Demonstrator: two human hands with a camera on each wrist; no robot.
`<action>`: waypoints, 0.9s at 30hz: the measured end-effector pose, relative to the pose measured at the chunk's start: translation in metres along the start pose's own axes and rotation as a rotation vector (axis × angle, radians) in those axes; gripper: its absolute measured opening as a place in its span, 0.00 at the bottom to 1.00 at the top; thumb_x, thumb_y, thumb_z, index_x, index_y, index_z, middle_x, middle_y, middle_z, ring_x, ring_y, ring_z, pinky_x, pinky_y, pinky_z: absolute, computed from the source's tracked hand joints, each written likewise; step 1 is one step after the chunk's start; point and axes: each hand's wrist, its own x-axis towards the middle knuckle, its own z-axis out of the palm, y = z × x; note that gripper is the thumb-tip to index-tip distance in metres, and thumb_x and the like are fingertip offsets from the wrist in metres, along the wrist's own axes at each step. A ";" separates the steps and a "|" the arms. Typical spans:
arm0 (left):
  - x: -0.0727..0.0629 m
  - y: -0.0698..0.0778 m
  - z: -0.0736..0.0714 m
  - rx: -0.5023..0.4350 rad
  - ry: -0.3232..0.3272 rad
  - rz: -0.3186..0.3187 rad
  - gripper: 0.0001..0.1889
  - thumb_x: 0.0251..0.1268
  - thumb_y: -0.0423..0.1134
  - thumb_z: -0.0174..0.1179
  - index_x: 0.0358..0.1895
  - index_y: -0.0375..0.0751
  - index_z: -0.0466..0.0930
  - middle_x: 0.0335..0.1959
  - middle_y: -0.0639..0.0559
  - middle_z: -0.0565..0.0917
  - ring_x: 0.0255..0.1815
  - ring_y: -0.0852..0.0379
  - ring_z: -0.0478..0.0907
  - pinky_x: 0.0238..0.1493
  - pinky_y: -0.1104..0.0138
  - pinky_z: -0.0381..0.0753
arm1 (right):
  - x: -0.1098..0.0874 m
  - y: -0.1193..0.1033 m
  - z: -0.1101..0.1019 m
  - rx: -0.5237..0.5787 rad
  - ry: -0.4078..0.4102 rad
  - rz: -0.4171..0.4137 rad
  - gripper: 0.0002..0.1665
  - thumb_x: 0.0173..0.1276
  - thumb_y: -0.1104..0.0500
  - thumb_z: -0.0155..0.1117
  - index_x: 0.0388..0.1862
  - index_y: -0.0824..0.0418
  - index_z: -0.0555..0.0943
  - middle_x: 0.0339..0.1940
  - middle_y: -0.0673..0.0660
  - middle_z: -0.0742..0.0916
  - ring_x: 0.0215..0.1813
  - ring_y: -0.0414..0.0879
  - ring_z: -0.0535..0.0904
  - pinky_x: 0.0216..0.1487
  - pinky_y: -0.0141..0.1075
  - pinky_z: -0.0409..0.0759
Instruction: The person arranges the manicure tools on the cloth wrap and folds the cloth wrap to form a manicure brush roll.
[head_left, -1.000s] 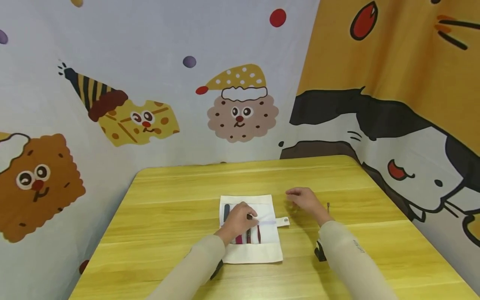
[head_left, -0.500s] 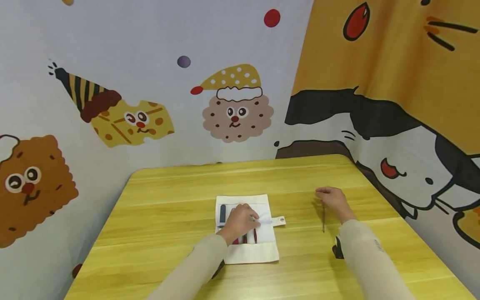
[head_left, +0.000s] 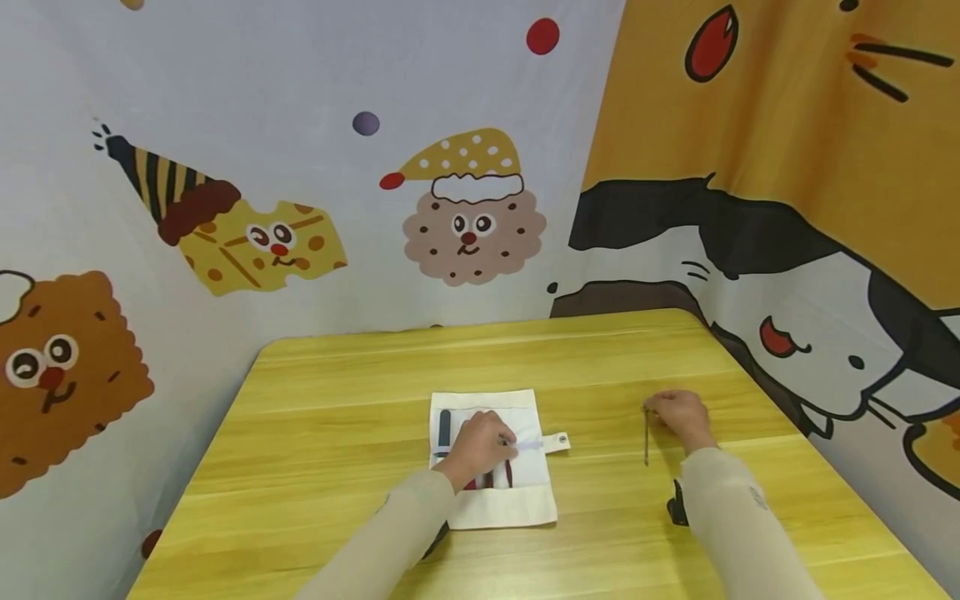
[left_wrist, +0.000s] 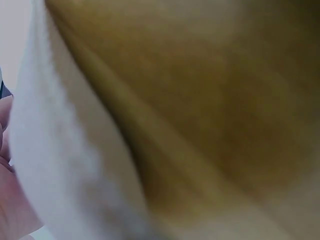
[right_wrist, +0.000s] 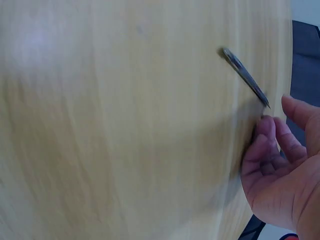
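A white tool pouch [head_left: 502, 510] lies unfolded on the table, with several slim tools in it. My left hand [head_left: 475, 450] is over its middle; a small dark piece shows between thumb and fingers, but whether they pinch it is unclear. To the right, a slim metal tool [head_left: 647, 437] lies on the wood. My right hand [head_left: 681, 414] is beside its far end. In the right wrist view, the metal tool [right_wrist: 245, 75] lies just past the loosely bent fingertips [right_wrist: 266, 125], with the thumb apart. The sleeve [left_wrist: 65, 150] blocks most of the left wrist view.
A snap strap [head_left: 557, 442] sticks out from the pouch's right side. Inside, a dark blue flat tool [head_left: 445, 427] and a dark red one [head_left: 509, 473] show around the left hand. The yellow wood-grain table [head_left: 337, 400] meets a cartoon-printed curtain [head_left: 300, 125] at the back.
My right hand has carried the slim metal tool rightward, then come down and let go of it on the table. My left hand has stayed over the pouch. The head view has turned slightly right.
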 end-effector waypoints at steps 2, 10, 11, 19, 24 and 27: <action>0.000 0.000 0.000 -0.003 0.001 0.002 0.03 0.58 0.39 0.72 0.34 0.46 0.91 0.33 0.58 0.80 0.41 0.56 0.74 0.49 0.55 0.74 | -0.001 -0.001 0.004 -0.024 0.022 -0.005 0.27 0.70 0.52 0.63 0.55 0.75 0.79 0.41 0.66 0.86 0.40 0.55 0.81 0.38 0.42 0.78; -0.002 0.002 -0.002 -0.022 -0.009 -0.002 0.04 0.60 0.40 0.71 0.32 0.46 0.91 0.33 0.58 0.80 0.41 0.56 0.74 0.49 0.53 0.74 | -0.002 -0.004 0.014 -0.173 0.085 -0.039 0.22 0.68 0.55 0.64 0.50 0.73 0.81 0.47 0.70 0.84 0.43 0.61 0.79 0.43 0.51 0.76; -0.003 0.002 -0.002 -0.024 -0.013 -0.006 0.04 0.60 0.40 0.71 0.31 0.46 0.91 0.34 0.58 0.80 0.41 0.56 0.73 0.49 0.53 0.73 | -0.002 -0.004 0.015 -0.189 0.087 -0.048 0.21 0.68 0.56 0.63 0.50 0.73 0.81 0.46 0.70 0.84 0.42 0.60 0.79 0.43 0.51 0.76; -0.003 0.004 -0.002 -0.029 -0.019 -0.020 0.04 0.59 0.40 0.71 0.31 0.44 0.91 0.34 0.58 0.79 0.42 0.55 0.73 0.50 0.54 0.72 | 0.001 -0.002 0.015 -0.219 0.093 -0.080 0.14 0.64 0.60 0.59 0.37 0.70 0.85 0.40 0.68 0.87 0.41 0.61 0.81 0.43 0.53 0.77; -0.002 0.003 -0.001 -0.026 -0.021 -0.025 0.03 0.59 0.39 0.71 0.32 0.45 0.91 0.34 0.59 0.79 0.42 0.56 0.73 0.51 0.54 0.72 | -0.002 -0.005 0.012 -0.210 0.118 -0.097 0.14 0.61 0.60 0.58 0.30 0.69 0.86 0.33 0.65 0.87 0.37 0.61 0.81 0.40 0.51 0.78; -0.002 0.003 -0.001 -0.020 -0.018 -0.023 0.02 0.59 0.39 0.71 0.31 0.46 0.90 0.34 0.59 0.79 0.42 0.56 0.73 0.51 0.54 0.72 | -0.001 -0.005 0.011 -0.139 0.111 -0.068 0.14 0.63 0.59 0.59 0.26 0.68 0.86 0.23 0.58 0.85 0.29 0.54 0.78 0.33 0.44 0.76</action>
